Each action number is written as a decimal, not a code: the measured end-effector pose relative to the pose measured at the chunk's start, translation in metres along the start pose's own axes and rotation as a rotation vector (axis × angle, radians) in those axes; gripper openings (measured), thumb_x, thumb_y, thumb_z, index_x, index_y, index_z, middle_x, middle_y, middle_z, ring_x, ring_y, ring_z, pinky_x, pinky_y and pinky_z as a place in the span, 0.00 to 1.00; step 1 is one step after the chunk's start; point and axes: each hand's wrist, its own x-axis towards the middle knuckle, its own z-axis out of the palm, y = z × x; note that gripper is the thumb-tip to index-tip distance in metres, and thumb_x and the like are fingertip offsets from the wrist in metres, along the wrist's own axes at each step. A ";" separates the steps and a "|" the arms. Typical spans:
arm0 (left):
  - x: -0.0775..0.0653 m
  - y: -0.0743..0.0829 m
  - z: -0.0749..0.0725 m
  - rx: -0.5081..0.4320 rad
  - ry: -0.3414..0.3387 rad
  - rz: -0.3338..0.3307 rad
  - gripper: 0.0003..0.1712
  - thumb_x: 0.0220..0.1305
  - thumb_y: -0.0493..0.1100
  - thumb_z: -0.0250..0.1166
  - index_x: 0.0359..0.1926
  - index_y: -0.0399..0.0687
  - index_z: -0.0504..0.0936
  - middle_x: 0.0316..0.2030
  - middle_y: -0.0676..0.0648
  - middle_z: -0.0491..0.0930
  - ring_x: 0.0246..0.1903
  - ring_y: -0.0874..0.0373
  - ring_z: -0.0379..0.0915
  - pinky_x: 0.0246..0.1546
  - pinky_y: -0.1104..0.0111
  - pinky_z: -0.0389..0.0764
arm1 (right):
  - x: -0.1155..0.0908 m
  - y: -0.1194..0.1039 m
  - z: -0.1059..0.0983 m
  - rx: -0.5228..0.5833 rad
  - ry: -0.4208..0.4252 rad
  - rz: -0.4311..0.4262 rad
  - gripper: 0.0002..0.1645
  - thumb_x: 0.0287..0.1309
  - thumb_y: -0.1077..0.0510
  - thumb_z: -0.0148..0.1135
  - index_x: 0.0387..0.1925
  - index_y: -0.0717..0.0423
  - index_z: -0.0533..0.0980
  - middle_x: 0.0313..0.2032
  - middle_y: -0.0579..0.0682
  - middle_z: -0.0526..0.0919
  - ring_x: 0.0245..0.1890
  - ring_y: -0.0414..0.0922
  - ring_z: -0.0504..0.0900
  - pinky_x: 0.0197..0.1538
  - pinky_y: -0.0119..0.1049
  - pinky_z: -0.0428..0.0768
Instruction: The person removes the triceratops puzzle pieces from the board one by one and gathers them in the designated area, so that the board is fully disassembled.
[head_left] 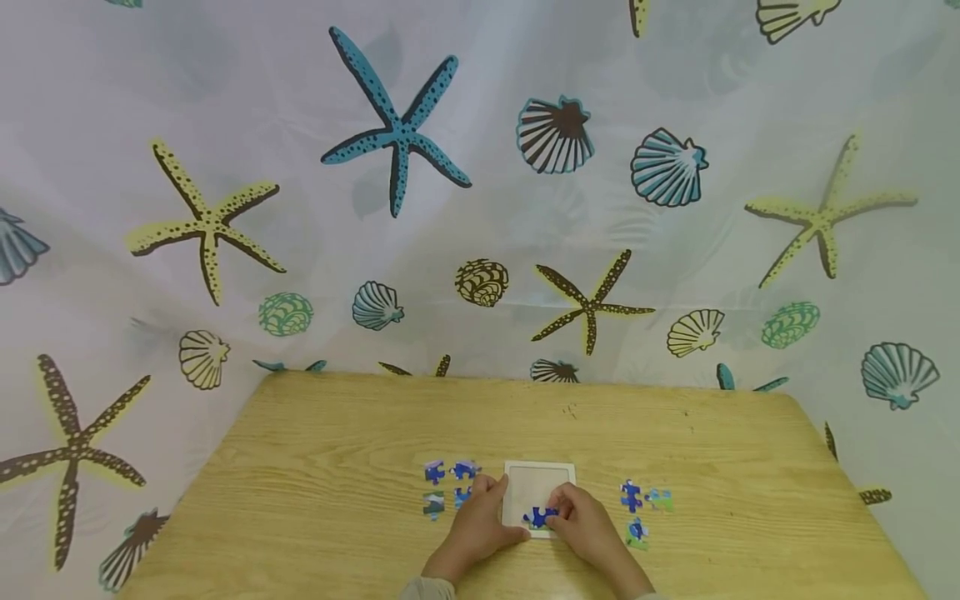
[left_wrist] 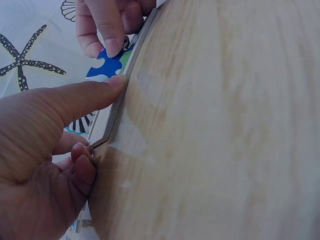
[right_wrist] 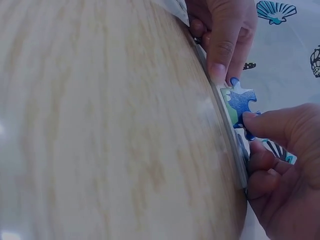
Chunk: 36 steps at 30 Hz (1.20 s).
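Observation:
A shallow white puzzle tray (head_left: 539, 464) lies on the table in front of me. My left hand (head_left: 480, 521) grips its left side, with the thumb along the near rim in the left wrist view. Over the tray's near part, my right hand (head_left: 587, 522) pinches a jigsaw piece (head_left: 538, 518) between thumb and fingers. That blue piece (right_wrist: 240, 102) has green and white patches and sits close against the near rim in the right wrist view. The left thumb tip (left_wrist: 117, 81) is right beside it. Most of the tray's floor shows bare.
Several loose jigsaw pieces (head_left: 434, 472) lie left of the tray, one partly hidden by the left hand. Three more pieces (head_left: 631, 495) are to its right. A curtain (head_left: 480, 208) printed with starfish and shells hangs behind the wooden table (head_left: 337, 467).

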 end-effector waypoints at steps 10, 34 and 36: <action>-0.001 0.002 -0.001 0.002 0.001 0.004 0.53 0.44 0.49 0.77 0.65 0.27 0.61 0.42 0.47 0.60 0.36 0.55 0.63 0.39 0.63 0.71 | 0.000 0.006 -0.005 0.121 -0.032 0.018 0.07 0.55 0.63 0.64 0.32 0.56 0.73 0.27 0.45 0.75 0.24 0.37 0.69 0.28 0.28 0.69; 0.005 -0.006 0.007 0.037 -0.006 -0.034 0.54 0.43 0.50 0.78 0.66 0.29 0.62 0.44 0.46 0.61 0.36 0.55 0.63 0.40 0.63 0.71 | -0.029 0.033 -0.055 0.196 0.199 0.260 0.05 0.59 0.61 0.62 0.36 0.60 0.77 0.29 0.48 0.77 0.30 0.40 0.75 0.33 0.27 0.74; 0.006 -0.007 0.007 0.035 -0.009 -0.034 0.54 0.43 0.50 0.78 0.66 0.29 0.62 0.43 0.46 0.61 0.36 0.55 0.62 0.38 0.64 0.70 | -0.033 0.037 -0.059 0.199 0.212 0.269 0.06 0.59 0.62 0.61 0.37 0.61 0.77 0.30 0.48 0.78 0.31 0.40 0.75 0.34 0.27 0.75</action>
